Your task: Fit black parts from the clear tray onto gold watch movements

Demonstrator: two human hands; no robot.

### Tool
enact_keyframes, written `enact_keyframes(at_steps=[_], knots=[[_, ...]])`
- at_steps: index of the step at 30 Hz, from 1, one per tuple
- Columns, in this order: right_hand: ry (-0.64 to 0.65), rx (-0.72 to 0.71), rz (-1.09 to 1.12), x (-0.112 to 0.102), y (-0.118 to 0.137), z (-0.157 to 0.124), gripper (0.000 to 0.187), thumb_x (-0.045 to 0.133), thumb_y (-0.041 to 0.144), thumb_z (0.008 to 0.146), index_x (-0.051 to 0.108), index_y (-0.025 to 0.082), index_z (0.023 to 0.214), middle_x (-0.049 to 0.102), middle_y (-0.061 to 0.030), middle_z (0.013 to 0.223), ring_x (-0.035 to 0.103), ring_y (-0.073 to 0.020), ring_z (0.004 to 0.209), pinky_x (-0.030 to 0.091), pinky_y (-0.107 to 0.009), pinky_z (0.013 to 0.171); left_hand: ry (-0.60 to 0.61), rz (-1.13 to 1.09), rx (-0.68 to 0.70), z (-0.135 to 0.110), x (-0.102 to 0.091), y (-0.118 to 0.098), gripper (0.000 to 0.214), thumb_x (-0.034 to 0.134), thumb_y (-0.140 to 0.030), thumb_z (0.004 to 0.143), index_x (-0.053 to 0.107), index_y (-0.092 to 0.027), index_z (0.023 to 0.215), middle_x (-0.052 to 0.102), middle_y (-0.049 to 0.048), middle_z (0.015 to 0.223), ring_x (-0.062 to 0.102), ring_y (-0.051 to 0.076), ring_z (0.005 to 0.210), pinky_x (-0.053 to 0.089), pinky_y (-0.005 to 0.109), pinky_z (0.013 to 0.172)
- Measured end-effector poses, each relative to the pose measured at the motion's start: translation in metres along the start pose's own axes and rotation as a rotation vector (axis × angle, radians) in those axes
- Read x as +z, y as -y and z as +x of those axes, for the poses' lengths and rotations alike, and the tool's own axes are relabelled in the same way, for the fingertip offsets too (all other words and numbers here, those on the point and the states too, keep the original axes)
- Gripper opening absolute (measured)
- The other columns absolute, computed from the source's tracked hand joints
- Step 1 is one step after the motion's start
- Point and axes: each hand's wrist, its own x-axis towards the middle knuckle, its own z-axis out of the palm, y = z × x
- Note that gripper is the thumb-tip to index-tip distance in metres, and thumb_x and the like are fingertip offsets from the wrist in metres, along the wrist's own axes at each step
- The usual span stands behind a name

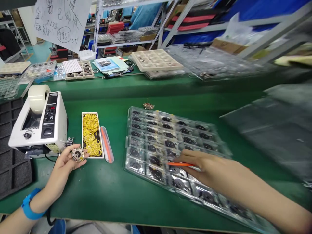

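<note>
My left hand (pixel 69 159) grips a small round part (pixel 78 155), pale metal with dark areas like a watch movement, between thumb and fingers. It is just left of a white box (pixel 103 156) filled with yellow rings (pixel 91 135). My right hand (pixel 195 162) is closed around a slim orange tool (pixel 180 164), whose kind I cannot make out. That hand is over a clear plastic tray (pixel 128 156) with many compartments, most holding black round parts (pixel 170 143). Whether the tool's tip touches a part is unclear.
A white tape dispenser (pixel 55 113) with a tape roll stands at the left. Beside the ring box lies a clear case (pixel 110 152) with an orange-red strip. A small metal part (pixel 148 106) rests behind the tray. Beige trays (pixel 157 60) line the back ledge; grey bags (pixel 273 126) lie right.
</note>
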Motion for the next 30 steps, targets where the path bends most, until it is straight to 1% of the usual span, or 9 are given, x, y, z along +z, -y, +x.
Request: enact_keyframes(at_steps=[3, 5, 9, 12, 18, 22, 24, 26, 30], knots=[[0.14, -0.074, 0.04, -0.003, -0.005, -0.009, 0.027, 0.053, 0.012, 0.081, 0.076, 0.026, 0.084, 0.074, -0.0094, 0.099, 0.071, -0.0205, 0.066, 0.047, -0.027, 0.05, 0.0, -0.006, -0.017, -0.001, 0.001, -0.001, 0.042, 0.064, -0.019, 0.074, 0.058, -0.018, 0.115, 0.073, 0.0083, 0.109, 0.065, 0.029, 0.112, 0.048, 0.046, 0.102], [0.135, -0.045, 0.005, -0.002, -0.003, -0.013, 0.027, 0.053, 0.011, 0.081, 0.075, 0.025, 0.085, 0.074, -0.0116, 0.098, 0.071, -0.0231, 0.069, 0.049, -0.029, 0.052, 0.012, -0.003, -0.022, -0.001, 0.001, -0.001, 0.041, 0.064, -0.019, 0.074, 0.059, -0.018, 0.114, 0.073, 0.008, 0.109, 0.065, 0.03, 0.113, 0.047, 0.046, 0.103], [0.114, 0.0, -0.071, 0.004, 0.006, -0.013, 0.021, 0.053, 0.012, 0.079, 0.071, 0.023, 0.078, 0.073, -0.0099, 0.086, 0.07, -0.0254, 0.064, 0.046, -0.031, 0.046, 0.024, 0.014, -0.035, -0.001, 0.002, -0.001, 0.039, 0.064, -0.019, 0.074, 0.06, -0.02, 0.113, 0.073, 0.0065, 0.108, 0.064, 0.029, 0.114, 0.047, 0.045, 0.102], [0.089, 0.015, -0.089, 0.006, 0.014, -0.009, 0.019, 0.052, 0.016, 0.082, 0.065, 0.021, 0.07, 0.071, -0.0094, 0.084, 0.068, -0.0243, 0.062, 0.042, -0.03, 0.045, 0.03, 0.021, -0.039, -0.002, 0.002, -0.001, 0.038, 0.064, -0.019, 0.075, 0.061, -0.021, 0.113, 0.073, 0.0058, 0.107, 0.065, 0.028, 0.114, 0.048, 0.045, 0.102], [0.073, 0.006, -0.073, 0.003, 0.028, 0.007, 0.017, 0.052, 0.021, 0.088, 0.062, 0.021, 0.074, 0.067, -0.0073, 0.077, 0.067, -0.0211, 0.06, 0.037, -0.026, 0.043, 0.065, 0.025, -0.031, 0.001, 0.002, 0.002, 0.038, 0.064, -0.018, 0.073, 0.061, -0.019, 0.111, 0.074, 0.0063, 0.104, 0.067, 0.028, 0.11, 0.048, 0.046, 0.101], [0.083, -0.019, -0.054, 0.0, 0.033, 0.013, 0.016, 0.054, 0.021, 0.088, 0.063, 0.021, 0.074, 0.067, -0.0061, 0.075, 0.067, -0.0218, 0.061, 0.038, -0.027, 0.045, 0.058, 0.036, -0.036, 0.003, 0.001, 0.003, 0.04, 0.064, -0.019, 0.071, 0.06, -0.02, 0.111, 0.074, 0.0056, 0.102, 0.067, 0.027, 0.108, 0.048, 0.044, 0.101], [0.097, -0.036, -0.044, -0.002, 0.033, 0.013, 0.016, 0.056, 0.019, 0.087, 0.063, 0.021, 0.072, 0.068, -0.0059, 0.074, 0.067, -0.0217, 0.06, 0.039, -0.027, 0.046, 0.059, 0.039, -0.041, 0.003, 0.001, 0.003, 0.04, 0.064, -0.018, 0.071, 0.06, -0.02, 0.111, 0.074, 0.0056, 0.102, 0.068, 0.027, 0.108, 0.048, 0.044, 0.101], [0.11, -0.058, -0.038, -0.004, 0.033, 0.013, 0.016, 0.057, 0.013, 0.084, 0.064, 0.021, 0.071, 0.068, -0.0061, 0.074, 0.067, -0.0213, 0.059, 0.04, -0.027, 0.046, 0.063, 0.043, -0.048, 0.004, 0.001, 0.004, 0.039, 0.064, -0.018, 0.072, 0.06, -0.02, 0.111, 0.074, 0.0058, 0.102, 0.068, 0.027, 0.108, 0.049, 0.044, 0.101], [0.13, -0.115, -0.027, -0.008, 0.027, 0.011, 0.022, 0.054, 0.003, 0.076, 0.065, 0.021, 0.072, 0.068, -0.0076, 0.078, 0.065, -0.0198, 0.057, 0.039, -0.028, 0.044, 0.074, 0.057, -0.048, 0.004, 0.002, 0.005, 0.036, 0.064, -0.016, 0.072, 0.062, -0.02, 0.108, 0.074, 0.005, 0.101, 0.068, 0.026, 0.107, 0.049, 0.044, 0.1]])
